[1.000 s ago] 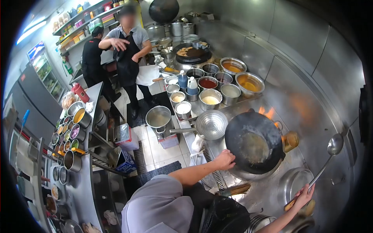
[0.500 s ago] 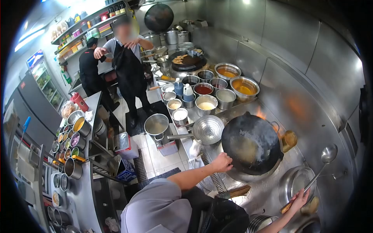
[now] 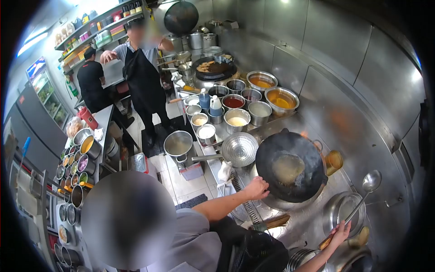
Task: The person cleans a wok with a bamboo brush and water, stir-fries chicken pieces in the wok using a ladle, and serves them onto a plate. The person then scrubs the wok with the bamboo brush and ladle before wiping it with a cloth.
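A black wok point(image 3: 290, 167) with a little yellowish liquid and rising smoke sits on the burner, flame showing behind its far rim. My left hand point(image 3: 256, 188) is closed at the wok's near left edge, gripping its rim or handle; the exact part is hidden. In my right hand point(image 3: 340, 233) is the wooden handle of a long metal ladle point(image 3: 372, 181), its bowl raised away from me over the steel worktop. Below the ladle lies a round metal pot point(image 3: 346, 213). A perforated strainer point(image 3: 239, 149) rests left of the wok.
Beyond the strainer stand pots of sauces point(image 3: 234, 101) and bowls of orange liquid point(image 3: 282, 98). A large pot point(image 3: 178, 144) is at the left. Two co-workers point(image 3: 142, 86) stand farther back. Ingredient containers point(image 3: 86, 163) line the left counter. A bamboo brush point(image 3: 276, 221) lies near the wok.
The flame behind the wok has shrunk. The ladle has shifted slightly left and down in view. The nearer co-worker's arms have spread outward. A large blurred round shape now covers the lower left.
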A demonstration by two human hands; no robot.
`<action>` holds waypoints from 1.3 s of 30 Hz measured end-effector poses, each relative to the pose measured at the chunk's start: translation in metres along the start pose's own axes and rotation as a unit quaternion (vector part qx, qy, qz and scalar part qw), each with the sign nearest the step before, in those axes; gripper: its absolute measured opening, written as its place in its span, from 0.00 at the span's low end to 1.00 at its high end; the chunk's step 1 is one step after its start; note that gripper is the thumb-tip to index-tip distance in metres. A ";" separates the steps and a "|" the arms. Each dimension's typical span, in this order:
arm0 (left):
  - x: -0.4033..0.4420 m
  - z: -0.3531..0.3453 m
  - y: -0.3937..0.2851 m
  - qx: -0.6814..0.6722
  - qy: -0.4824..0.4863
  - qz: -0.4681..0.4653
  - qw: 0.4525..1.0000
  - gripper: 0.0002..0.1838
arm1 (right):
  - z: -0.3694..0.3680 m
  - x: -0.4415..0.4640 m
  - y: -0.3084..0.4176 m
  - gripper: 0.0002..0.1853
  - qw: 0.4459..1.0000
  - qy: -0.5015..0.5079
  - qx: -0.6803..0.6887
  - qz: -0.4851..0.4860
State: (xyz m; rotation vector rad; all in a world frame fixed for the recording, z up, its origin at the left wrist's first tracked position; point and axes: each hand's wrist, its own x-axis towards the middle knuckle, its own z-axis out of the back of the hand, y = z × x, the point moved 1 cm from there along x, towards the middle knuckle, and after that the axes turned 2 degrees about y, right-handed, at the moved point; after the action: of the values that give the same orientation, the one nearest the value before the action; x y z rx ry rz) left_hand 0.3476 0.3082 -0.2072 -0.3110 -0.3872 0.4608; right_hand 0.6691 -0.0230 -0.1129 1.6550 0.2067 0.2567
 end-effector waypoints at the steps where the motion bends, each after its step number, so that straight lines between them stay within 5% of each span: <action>1: 0.001 0.001 0.001 -0.007 0.001 0.000 1.000 0.14 | -0.002 -0.002 0.000 0.29 1.000 0.004 0.003 -0.005; 12: 0.004 0.012 -0.008 -0.036 -0.030 -0.005 0.999 0.12 | -0.036 -0.032 0.023 0.33 0.998 -0.011 0.003 -0.069; 16: 0.005 0.005 -0.010 -0.005 -0.081 -0.080 0.994 0.12 | -0.047 -0.036 0.045 0.38 0.999 0.027 -0.021 -0.038; 28: 0.005 0.003 -0.012 0.007 -0.032 -0.063 0.997 0.13 | -0.047 0.026 0.101 0.37 0.999 0.024 0.033 0.017; 33: 0.007 0.006 -0.008 -0.018 -0.016 -0.064 0.998 0.13 | 0.055 0.087 0.095 0.37 0.984 -0.173 0.019 0.034; 36: 0.005 0.003 -0.005 -0.026 -0.023 -0.068 0.997 0.13 | 0.135 0.082 0.107 0.34 0.942 -0.288 -0.174 0.000; 39: 0.004 0.001 -0.004 -0.019 -0.031 -0.073 0.997 0.13 | 0.189 0.055 0.087 0.32 0.926 -0.238 -0.293 -0.010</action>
State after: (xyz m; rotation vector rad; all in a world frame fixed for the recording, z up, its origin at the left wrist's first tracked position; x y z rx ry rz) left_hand 0.3518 0.3065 -0.2034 -0.3033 -0.4765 0.3204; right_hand 0.7747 -0.1965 -0.0415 1.0726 -0.2096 -0.1034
